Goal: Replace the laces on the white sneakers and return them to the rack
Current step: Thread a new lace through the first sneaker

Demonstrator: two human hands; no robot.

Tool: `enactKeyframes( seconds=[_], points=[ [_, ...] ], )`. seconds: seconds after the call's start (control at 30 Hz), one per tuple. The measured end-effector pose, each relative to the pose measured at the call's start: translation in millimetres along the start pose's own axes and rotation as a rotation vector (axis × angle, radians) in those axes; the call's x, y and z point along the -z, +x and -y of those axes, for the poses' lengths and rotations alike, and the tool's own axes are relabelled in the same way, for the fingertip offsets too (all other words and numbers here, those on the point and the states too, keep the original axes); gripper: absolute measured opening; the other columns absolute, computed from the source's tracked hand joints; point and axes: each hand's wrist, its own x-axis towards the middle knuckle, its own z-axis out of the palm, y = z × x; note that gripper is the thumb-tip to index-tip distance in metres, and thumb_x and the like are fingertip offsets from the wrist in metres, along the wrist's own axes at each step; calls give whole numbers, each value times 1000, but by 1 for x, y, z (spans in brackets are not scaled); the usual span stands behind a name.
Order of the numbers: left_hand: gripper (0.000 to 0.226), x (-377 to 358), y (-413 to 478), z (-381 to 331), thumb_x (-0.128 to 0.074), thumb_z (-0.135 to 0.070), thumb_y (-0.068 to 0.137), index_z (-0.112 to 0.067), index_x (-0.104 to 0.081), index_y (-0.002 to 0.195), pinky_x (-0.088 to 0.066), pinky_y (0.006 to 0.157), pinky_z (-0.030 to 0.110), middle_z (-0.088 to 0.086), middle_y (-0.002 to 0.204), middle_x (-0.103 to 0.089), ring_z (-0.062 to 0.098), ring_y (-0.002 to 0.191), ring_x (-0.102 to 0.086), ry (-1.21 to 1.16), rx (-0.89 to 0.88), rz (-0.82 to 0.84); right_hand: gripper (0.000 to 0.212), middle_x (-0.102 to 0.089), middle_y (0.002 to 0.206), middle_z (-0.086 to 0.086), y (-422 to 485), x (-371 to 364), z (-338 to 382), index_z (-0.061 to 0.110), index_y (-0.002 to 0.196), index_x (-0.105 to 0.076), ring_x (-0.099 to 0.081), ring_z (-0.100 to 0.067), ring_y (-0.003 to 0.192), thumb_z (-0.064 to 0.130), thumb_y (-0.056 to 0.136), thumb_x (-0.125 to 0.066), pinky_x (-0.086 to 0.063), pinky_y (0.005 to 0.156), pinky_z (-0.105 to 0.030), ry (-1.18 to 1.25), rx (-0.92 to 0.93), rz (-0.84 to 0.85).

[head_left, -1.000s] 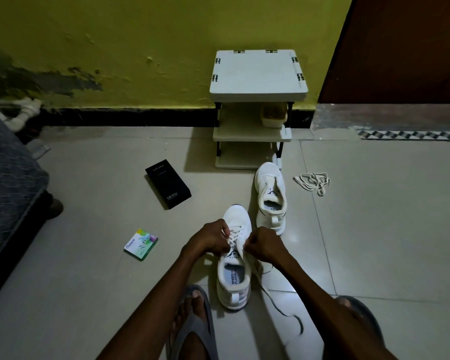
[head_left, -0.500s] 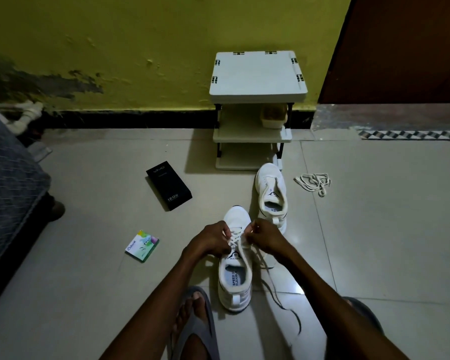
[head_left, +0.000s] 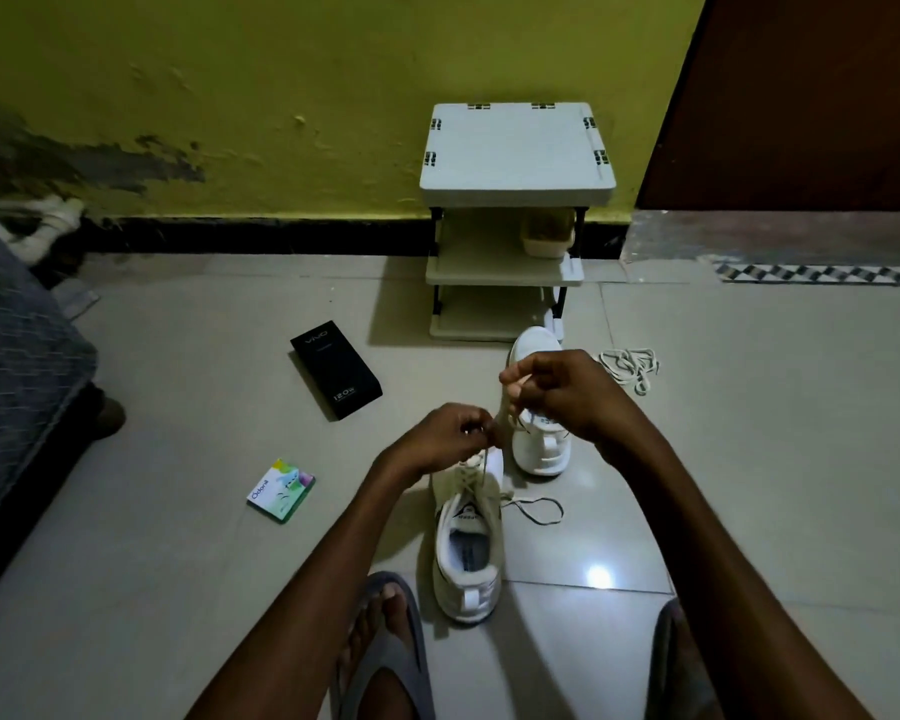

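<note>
White lace [head_left: 503, 409] is held up taut in the pinching grip of the right hand [head_left: 557, 392]; the left hand [head_left: 445, 439] pinches it by the sneaker [head_left: 468, 556], likely snugging the lacing.

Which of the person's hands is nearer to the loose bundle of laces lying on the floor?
Right. The right hand, pinching a lace, is just left of the bundle; the left hand pinches the lace farther left, over the toe of the near sneaker.

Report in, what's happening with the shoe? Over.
Left hand and right hand both pinch the lace, pulled taut above near sneaker. Lace tail loose on floor. Other sneaker and spare laces by rack, nothing blocking.
</note>
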Motion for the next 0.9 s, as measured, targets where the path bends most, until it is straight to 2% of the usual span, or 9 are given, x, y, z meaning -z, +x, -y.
enactKeyframes(
  seconds=[0.07, 0.2, 0.3, 0.37, 0.5, 0.57, 0.67, 0.83, 0.9],
  points=[
    [16, 13, 0, -11, -60, -17, 94, -12, -71, 84, -36, 51, 20, -8, 57, -55, 7, 51, -45, -73, 16, -58, 5, -73, 73, 1, -1, 1, -4, 18, 87, -73, -68, -8, 72, 14, 85, -72, -51, 71, -23, -221, 4, 11],
    [16, 33, -3, -22, -59, -17, 94, -11, -72, 85, -36, 52, 20, 1, 64, -58, 10, 56, -48, -132, 35, -170, 11, -69, 78, -4, 0, -8, -27, 26, 73, -68, -68, -21, 77, 18, 80, -73, -50, 62, -26, -692, -100, 191],
    [12, 32, -3, -18, -59, -12, 93, -5, -70, 95, -43, 56, 24, 4, 70, -63, 15, 62, -55, -179, 61, -222, 12, -74, 77, -8, -4, -21, -40, 13, 76, -71, -70, -15, 66, 5, 84, -67, -46, 50, -17, -553, -196, 383],
    [17, 28, -5, -14, -61, -8, 91, -5, -63, 108, -51, 60, 27, 7, 79, -64, 18, 67, -61, -246, 83, -229, 20, -74, 73, -9, -5, -32, -46, 12, 70, -67, -67, -12, 57, 2, 86, -62, -45, 48, -18, -474, -221, 381],
    [24, 22, -8, -13, -60, -7, 92, -8, -52, 114, -56, 65, 30, 13, 92, -62, 21, 72, -64, -241, 244, -185, 24, -68, 67, -11, -1, -56, -54, -1, 72, -63, -66, -18, 54, 8, 94, -59, -51, 51, -23, -193, -219, 97],
    [9, 15, -11, -13, -51, -16, 99, -11, -57, 102, -53, 69, 29, 12, 93, -62, 21, 77, -61, -202, 293, -22, 22, -69, 68, -16, -1, -62, -54, -13, 86, -62, -67, -18, 53, 7, 95, -59, -51, 48, -22, 48, -259, -19],
    [27, 2, -13, -3, -41, -32, 104, -17, -62, 94, -48, 79, 31, 8, 94, -63, 19, 85, -57, -96, 271, 193, 20, -68, 70, -18, 2, -67, -57, -12, 89, -64, -65, -14, 48, 8, 94, -61, -46, 43, -17, 247, -332, -139],
    [30, -6, -10, 7, -43, -11, 103, -12, -68, 87, -40, 50, 12, 0, 67, -57, 5, 52, -48, -73, 277, 103, 25, -68, 70, -15, 7, -67, -65, 6, 69, -62, -61, -11, 45, 3, 94, -59, -49, 47, -18, 515, -409, -260],
    [30, -2, -8, 11, -42, 0, 100, -6, -71, 94, -39, 48, 12, 1, 66, -61, 2, 48, -49, -37, 247, 34, 20, -70, 64, -7, 8, -68, -74, 6, 73, -66, -67, -11, 53, 13, 91, -64, -55, 57, -22, 274, -378, -303]
  ],
)
